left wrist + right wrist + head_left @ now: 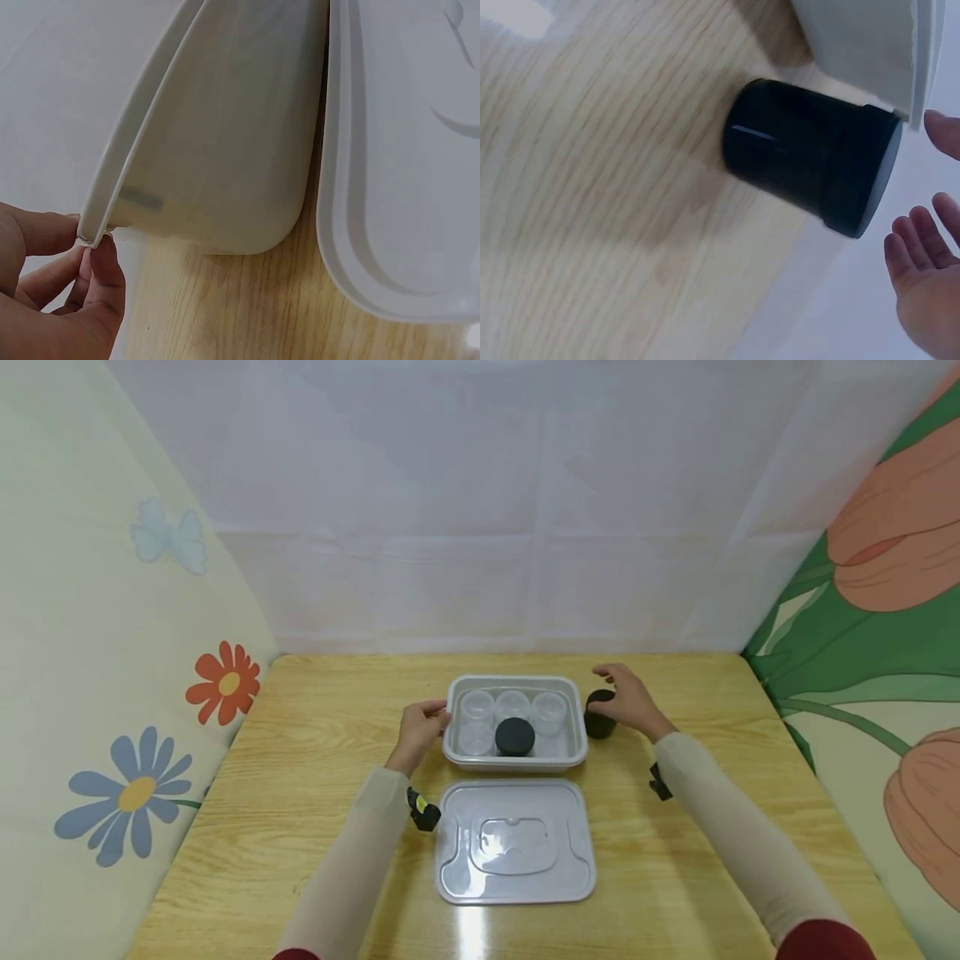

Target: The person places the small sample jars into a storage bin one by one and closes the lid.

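**Mia:** Hands first! From the head view, the left hand (420, 727) pinched the left rim of the clear box (516, 762), and the right hand (630, 700) sat over the black jar (599, 714), which stood on the desk (300, 777) just beside the box's right wall.

**Ben:** What was in the box?

**Mia:** Some clear little jars (513, 703) and one with a black lid (514, 736). The big clear lid (516, 842) lay flat on the desk, near the front of the box.

**Ben:** And the left wrist view?

**Mia:** The fingertips (96, 251) squeezed only the thin edge of the box (225, 150). I think that grip was small. If the box got bumped, the rim could slip out and the box could slide into the lid (405, 165) next to it.

**Ben:** What about the right wrist view?

**Mia:** The right hand's fingers (922, 262) were spread open, close to the top of the black jar (810, 157), but not touching it there. I could not tell from the head view if they touched.

**Ben:** So what could go wrong?

**Mia:** The jar looked smooth and shiny. I think open fingers coming down crooked could push it over, and then it might roll off across the desk (592, 187). It also stood very close to the box wall (870, 45), so fingers could get squeezed in that little gap and knock the box.
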`<state>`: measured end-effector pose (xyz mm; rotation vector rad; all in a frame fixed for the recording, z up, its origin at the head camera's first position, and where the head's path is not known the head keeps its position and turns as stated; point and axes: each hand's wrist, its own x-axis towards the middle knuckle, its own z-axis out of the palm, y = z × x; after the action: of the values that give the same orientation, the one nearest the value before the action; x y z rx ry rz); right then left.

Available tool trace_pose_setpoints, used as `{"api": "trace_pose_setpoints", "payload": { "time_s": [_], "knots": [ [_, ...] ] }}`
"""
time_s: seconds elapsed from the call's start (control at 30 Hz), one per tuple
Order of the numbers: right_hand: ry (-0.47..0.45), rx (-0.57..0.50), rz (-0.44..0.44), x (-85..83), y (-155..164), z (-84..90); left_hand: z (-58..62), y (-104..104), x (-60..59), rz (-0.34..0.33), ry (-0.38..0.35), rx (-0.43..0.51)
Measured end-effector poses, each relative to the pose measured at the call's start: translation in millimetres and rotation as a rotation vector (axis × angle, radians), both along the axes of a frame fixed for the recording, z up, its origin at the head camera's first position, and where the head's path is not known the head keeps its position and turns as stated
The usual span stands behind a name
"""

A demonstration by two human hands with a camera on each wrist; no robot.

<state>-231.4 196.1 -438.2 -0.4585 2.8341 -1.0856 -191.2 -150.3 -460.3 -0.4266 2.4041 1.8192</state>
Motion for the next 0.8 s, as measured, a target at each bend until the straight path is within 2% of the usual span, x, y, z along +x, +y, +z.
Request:
{"api": "trace_pose_setpoints", "payload": {
  "time_s": [0.43, 0.8],
  "knots": [
    [-0.006, -0.005, -0.010, 3.5, 15.6, -10.7, 0.0, -0.9, -0.6, 0.004, 0.000, 0.000],
    [-0.068, -0.028, -0.023, 7.2, 17.8, -17.1, -0.4, -0.8, 0.0, -0.002, 0.018, -0.004]
  ]
}}
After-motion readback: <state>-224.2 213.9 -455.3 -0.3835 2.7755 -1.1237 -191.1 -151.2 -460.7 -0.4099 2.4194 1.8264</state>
